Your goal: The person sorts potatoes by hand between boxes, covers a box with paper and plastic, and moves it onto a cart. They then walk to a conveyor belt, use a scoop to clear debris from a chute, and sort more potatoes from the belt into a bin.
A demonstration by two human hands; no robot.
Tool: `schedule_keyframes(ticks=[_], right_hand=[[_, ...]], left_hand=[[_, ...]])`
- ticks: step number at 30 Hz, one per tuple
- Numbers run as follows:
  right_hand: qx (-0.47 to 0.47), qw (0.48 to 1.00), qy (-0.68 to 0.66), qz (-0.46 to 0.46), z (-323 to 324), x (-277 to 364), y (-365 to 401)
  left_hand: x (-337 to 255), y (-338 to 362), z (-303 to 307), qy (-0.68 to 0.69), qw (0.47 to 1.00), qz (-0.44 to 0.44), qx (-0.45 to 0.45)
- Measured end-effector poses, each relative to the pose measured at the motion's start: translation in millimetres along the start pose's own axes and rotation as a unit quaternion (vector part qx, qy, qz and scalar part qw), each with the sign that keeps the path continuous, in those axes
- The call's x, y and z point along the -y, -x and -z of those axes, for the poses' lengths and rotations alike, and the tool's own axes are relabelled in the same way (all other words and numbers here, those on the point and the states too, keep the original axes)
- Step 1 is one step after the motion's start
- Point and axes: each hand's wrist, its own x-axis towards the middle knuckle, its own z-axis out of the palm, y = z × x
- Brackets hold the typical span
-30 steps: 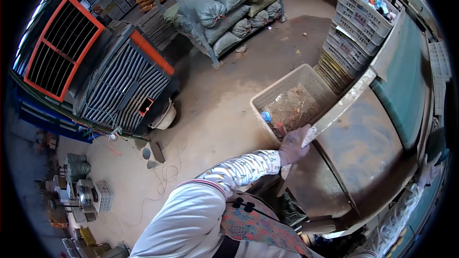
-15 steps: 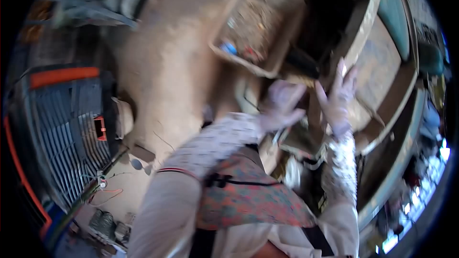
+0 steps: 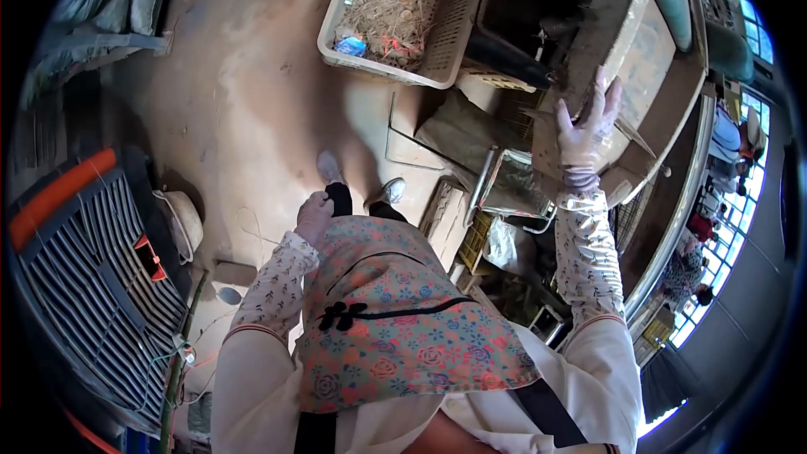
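My right hand (image 3: 583, 134) has its fingers spread at the wooden edge of a trough-like bench (image 3: 632, 34), holding nothing, in a thin pale glove. In front of the floral apron (image 3: 395, 311), to its left, hangs my left hand (image 3: 315, 217) with fingers curled together and nothing visible in it. Ahead of me a beige plastic crate (image 3: 458, 42) on the floor side of the bench contains dry stringy debris, a blue scrap (image 3: 350, 46) and a few red bits.
To the left lies a slatted grey rack with an orange bar (image 3: 63, 193), with a pale basin (image 3: 181, 223) beside it. Thin cables (image 3: 197, 361) run across the floor. A metal-framed stand (image 3: 513, 185) and a white bag (image 3: 502, 244) sit below my right arm. People (image 3: 702, 235) are at the far right.
My left hand has drawn back from beside the right hand to the front left of the apron. The right hand stays spread at the bench edge. The view has shifted and sharpened.
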Motion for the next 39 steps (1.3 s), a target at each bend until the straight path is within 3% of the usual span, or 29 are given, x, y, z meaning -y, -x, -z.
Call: schedule_keyframes(ticks=[1,4,5,8,9,10,11,12,13,14,16,19,28,34,36,38,39], right_hand=[[0.002,1.000,0.001,-0.007,1.5,2.1,-0.2],[-0.002,1.000,-0.012,-0.021,2.6,1.1,0.9],[0.002,1.000,-0.013,-0.024,5.8,4.8,-2.2],[-0.001,0.999,-0.009,-0.043,6.8,7.1,-0.6],[0.003,0.998,0.003,-0.055,10.4,10.6,-1.0],[0.000,0.998,-0.014,-0.063,9.1,7.1,1.6],[-0.015,0.998,-0.009,-0.052,9.5,5.4,2.3],[-0.010,0.998,-0.013,-0.055,13.1,6.4,2.0],[-0.018,0.999,-0.008,-0.051,13.3,4.5,3.1],[-0.019,0.998,-0.018,-0.059,15.0,4.3,2.5],[-0.020,0.997,-0.034,-0.070,16.3,3.4,4.3],[-0.021,0.995,-0.052,-0.078,15.5,-0.1,7.9],[-0.047,0.994,-0.071,-0.067,14.2,-6.1,13.3],[-0.087,0.994,-0.049,-0.045,26.8,14.4,16.4],[-0.075,0.994,-0.081,-0.006,34.9,20.0,17.6],[-0.100,0.991,-0.065,0.066,24.1,17.5,15.6],[-0.073,0.997,0.001,0.025,16.0,11.4,16.1]], left_hand=[[13.3,-10.2,-3.3,-0.069,0.986,-0.149,-0.027],[-5.0,-31.9,-5.1,0.120,0.993,0.012,0.009],[-14.8,-28.9,2.1,0.104,0.994,0.037,0.009],[-13.1,-18.7,18.0,0.093,0.994,0.021,0.052],[55.2,-52.5,-2.7,-0.009,0.987,-0.159,-0.024],[38.0,-32.9,12.4,0.006,1.000,-0.031,0.001],[26.7,-11.0,26.2,0.013,1.000,-0.005,0.016],[71.4,-29.6,24.4,-0.036,0.997,-0.070,-0.007],[54.6,-5.8,38.4,-0.023,0.999,-0.022,0.003],[71.3,-8.0,45.0,-0.065,0.997,-0.043,-0.003],[67.8,7.9,53.9,-0.009,0.999,0.024,-0.043],[62.7,20.0,60.6,-0.017,0.998,0.000,-0.063],[-65.8,98.1,30.4,-0.111,0.990,-0.046,-0.069],[-16.6,112.8,44.3,-0.003,0.992,-0.033,-0.121],[27.4,125.6,47.4,0.179,0.973,-0.017,-0.144],[83.3,139.9,36.3,0.373,0.904,0.018,-0.207],[117.4,148.3,22.1,0.435,0.871,0.017,-0.230]])
